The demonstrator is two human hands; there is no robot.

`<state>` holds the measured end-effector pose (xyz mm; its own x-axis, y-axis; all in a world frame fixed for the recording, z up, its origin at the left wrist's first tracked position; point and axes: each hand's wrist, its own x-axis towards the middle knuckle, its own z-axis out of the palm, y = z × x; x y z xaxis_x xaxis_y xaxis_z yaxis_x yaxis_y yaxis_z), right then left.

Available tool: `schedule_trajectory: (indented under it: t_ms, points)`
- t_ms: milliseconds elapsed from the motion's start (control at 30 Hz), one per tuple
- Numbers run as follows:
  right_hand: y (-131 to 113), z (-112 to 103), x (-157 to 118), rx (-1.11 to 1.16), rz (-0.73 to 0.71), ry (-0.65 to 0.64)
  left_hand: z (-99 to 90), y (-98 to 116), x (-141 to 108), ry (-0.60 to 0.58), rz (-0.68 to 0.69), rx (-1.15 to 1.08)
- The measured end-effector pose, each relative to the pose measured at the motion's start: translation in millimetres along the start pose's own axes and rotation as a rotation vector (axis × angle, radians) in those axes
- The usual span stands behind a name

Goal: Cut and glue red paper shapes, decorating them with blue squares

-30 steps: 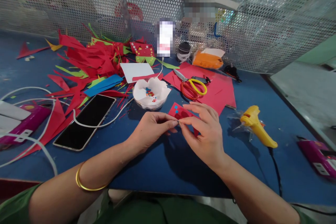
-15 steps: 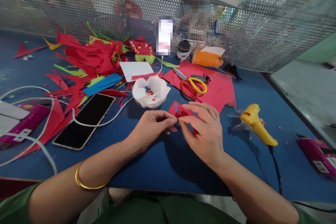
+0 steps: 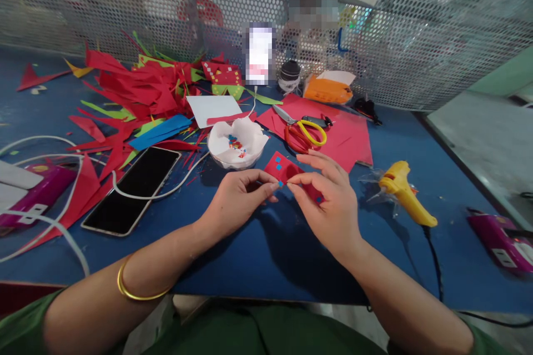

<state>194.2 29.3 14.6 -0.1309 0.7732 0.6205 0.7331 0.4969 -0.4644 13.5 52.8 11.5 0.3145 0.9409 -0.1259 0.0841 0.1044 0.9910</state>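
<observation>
A red paper piece [image 3: 288, 165] with several small blue squares on it is between my two hands. My left hand [image 3: 239, 199] pinches its lower left edge, thumb beside a blue square [image 3: 280, 184]. On the other side my right hand [image 3: 328, 205] has thumb and index finger together at the paper, close to that square; whether a tiny piece is between them is too small to tell. Its other fingers reach over the paper. Just beyond my left hand stands a bowl [image 3: 236, 162] lined with white paper, holding small coloured bits.
Scissors [image 3: 312, 132] lie on red sheets [image 3: 353, 147] behind my hands. A yellow glue gun [image 3: 402, 191] is at the right. Left are a dark phone [image 3: 133, 191], a white cable and red paper scraps [image 3: 137, 83]. A lit phone [image 3: 259, 55] stands at the back.
My right thumb and index finger have moved slightly right, away from my left fingertips. The blue square at the lower edge and another at the right of the paper now show.
</observation>
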Motion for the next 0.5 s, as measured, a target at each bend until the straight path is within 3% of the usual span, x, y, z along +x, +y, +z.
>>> schedule_trajectory:
  t_ms: [500]
  points:
    - [0.2, 1.2, 0.4, 0.137, 0.166, -0.113, 0.7, 1.7, -0.8, -0.047, 0.058, 0.028]
